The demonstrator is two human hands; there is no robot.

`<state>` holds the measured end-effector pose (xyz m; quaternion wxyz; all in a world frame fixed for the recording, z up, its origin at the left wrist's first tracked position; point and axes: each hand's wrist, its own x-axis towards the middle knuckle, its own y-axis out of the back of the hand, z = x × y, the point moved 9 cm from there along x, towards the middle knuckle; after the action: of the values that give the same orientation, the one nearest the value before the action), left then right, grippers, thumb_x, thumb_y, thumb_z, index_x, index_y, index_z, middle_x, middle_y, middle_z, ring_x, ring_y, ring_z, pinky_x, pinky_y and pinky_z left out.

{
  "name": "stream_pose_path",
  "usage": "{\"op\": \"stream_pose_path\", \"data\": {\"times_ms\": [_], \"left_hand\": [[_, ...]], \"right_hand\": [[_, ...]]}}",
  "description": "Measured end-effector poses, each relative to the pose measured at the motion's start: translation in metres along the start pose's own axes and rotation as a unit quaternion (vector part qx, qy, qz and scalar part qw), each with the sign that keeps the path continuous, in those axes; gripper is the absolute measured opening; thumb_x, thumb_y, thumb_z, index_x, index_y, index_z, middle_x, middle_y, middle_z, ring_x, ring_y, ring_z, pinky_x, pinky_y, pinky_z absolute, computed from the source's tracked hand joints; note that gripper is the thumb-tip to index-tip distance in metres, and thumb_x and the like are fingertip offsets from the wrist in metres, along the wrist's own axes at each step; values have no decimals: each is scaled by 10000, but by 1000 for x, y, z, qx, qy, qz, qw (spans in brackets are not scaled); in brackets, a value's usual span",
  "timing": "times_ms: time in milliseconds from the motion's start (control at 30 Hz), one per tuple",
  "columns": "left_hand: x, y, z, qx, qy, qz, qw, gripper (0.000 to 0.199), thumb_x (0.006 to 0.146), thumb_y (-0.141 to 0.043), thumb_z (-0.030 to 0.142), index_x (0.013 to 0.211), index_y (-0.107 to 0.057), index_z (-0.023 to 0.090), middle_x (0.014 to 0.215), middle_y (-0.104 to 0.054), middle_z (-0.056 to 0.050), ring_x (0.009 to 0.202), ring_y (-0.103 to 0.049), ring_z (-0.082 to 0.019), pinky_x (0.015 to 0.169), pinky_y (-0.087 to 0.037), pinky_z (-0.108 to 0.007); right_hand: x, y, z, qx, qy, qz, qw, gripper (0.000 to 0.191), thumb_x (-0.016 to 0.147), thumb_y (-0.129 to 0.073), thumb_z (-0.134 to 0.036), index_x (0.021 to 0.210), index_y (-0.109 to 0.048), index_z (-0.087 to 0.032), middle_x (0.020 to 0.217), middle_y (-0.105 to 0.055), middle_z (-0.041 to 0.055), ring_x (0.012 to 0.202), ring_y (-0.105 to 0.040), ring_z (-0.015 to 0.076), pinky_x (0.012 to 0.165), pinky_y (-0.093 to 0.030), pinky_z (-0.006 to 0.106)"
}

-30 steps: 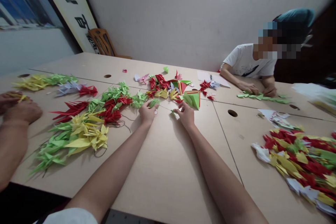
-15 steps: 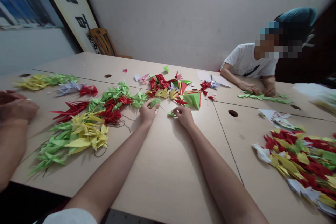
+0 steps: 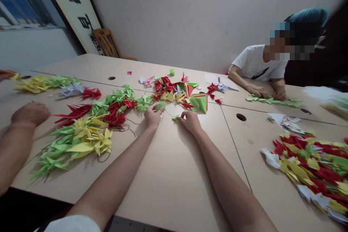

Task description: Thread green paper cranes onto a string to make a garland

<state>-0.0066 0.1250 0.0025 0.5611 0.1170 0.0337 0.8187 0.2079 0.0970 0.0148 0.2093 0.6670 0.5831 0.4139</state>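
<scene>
At the middle of the table, my left hand (image 3: 152, 116) is closed around a bunch of green folded paper cranes (image 3: 160, 106). A thin thread (image 3: 168, 112) runs from this bunch toward my right. My right hand (image 3: 190, 120) pinches a small green folded paper piece (image 3: 175, 117), with the fingertips hiding part of it. Just beyond my hands lie red cranes (image 3: 166, 85), yellow ones (image 3: 179, 97) and a green folded paper fan shape (image 3: 200, 103). A long string of green, red and yellow cranes (image 3: 91, 134) spreads to the left of my left hand.
A co-worker's hand (image 3: 30, 114) rests on the table (image 3: 174, 174) at left. Across sits another person, hands on a row of green paper pieces (image 3: 274, 101). A large heap of coloured folded papers (image 3: 320, 174) lies at right. The tabletop has round holes (image 3: 241, 117).
My right hand and the small green piece have shifted slightly left, toward my left hand, which stays put. At the left edge, the co-worker's hands have moved apart.
</scene>
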Motion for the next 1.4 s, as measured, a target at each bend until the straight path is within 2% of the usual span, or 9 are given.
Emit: {"op": "stream_pose_path", "data": {"times_ms": [367, 533, 633, 700, 800, 967, 1100, 1233, 1400], "left_hand": [[3, -1, -5, -6, -4, 6, 1000, 416, 657, -769, 271, 1046, -721, 132, 894, -730, -85, 738, -660, -176, 703, -519, -272], [4, -1, -4, -8, -19, 7, 1000, 377, 659, -764, 288, 1002, -728, 138, 908, -729, -89, 776, -661, -178, 737, -516, -274], [4, -1, -4, -8, -15, 7, 1000, 379, 655, -764, 283, 1001, -727, 131, 898, -729, -88, 743, -654, -169, 716, -511, -266], [4, -2, -6, -7, -7, -1, 1000, 392, 657, -761, 291, 1012, -725, 128, 877, -727, -81, 684, -640, -160, 675, -506, -264], [4, -4, -6, -7, -6, -9, 1000, 401, 642, -772, 282, 1013, -727, 136, 899, -727, -78, 666, -633, -152, 659, -503, -262], [3, -15, -9, -37, 12, -52, 998, 475, 607, -804, 340, 1027, -722, 132, 817, -719, -69, 642, -639, -153, 604, -498, -251], [2, -17, -10, -50, 24, -58, 997, 487, 621, -792, 320, 1060, -714, 124, 760, -709, -62, 603, -627, -150, 551, -490, -243], [2, -16, -10, -58, 33, -50, 997, 491, 622, -789, 296, 1069, -708, 109, 795, -716, -78, 613, -634, -156, 548, -498, -250], [3, -13, -8, -50, 18, -45, 998, 427, 625, -788, 300, 1004, -722, 116, 793, -713, -70, 610, -636, -152, 560, -498, -246]], "right_hand": [[-3, -14, -14, -65, 36, -61, 995, 188, 867, -574, -289, 836, -746, -220, 751, -678, 54, 685, -552, 170, 612, -319, 264], [-2, -16, -17, -14, 59, -58, 996, 165, 813, -625, -303, 706, -694, -198, 655, -630, 25, 637, -517, 150, 631, -331, 258], [2, -14, -10, 83, 30, -40, 995, 233, 817, -581, -301, 617, -608, -184, 603, -573, 5, 605, -484, 135, 604, -321, 252], [5, -11, -1, 206, -21, -16, 978, 287, 822, -555, -380, 611, -565, -185, 576, -534, -9, 565, -459, 123, 567, -321, 244], [4, -11, 14, 385, -110, 17, 916, 361, 743, -608, -529, 637, -541, -191, 566, -518, -19, 505, -424, 102, 493, -313, 227], [0, -18, 19, 505, -171, 5, 846, 432, 597, -727, -570, 661, -528, -192, 601, -553, -11, 502, -467, 95, 400, -238, 197], [0, -19, 21, 515, -174, 13, 839, 423, 584, -735, -547, 660, -511, -196, 619, -542, -18, 545, -510, 107, 411, -277, 191], [2, -17, 26, 508, -165, 36, 845, 388, 601, -720, -515, 631, -502, -196, 587, -502, -32, 512, -439, 86, 423, -279, 195], [6, -8, 40, 514, -166, 95, 836, 378, 605, -676, -502, 590, -443, -205, 558, -495, -28, 509, -427, 86, 455, -310, 215]]}}
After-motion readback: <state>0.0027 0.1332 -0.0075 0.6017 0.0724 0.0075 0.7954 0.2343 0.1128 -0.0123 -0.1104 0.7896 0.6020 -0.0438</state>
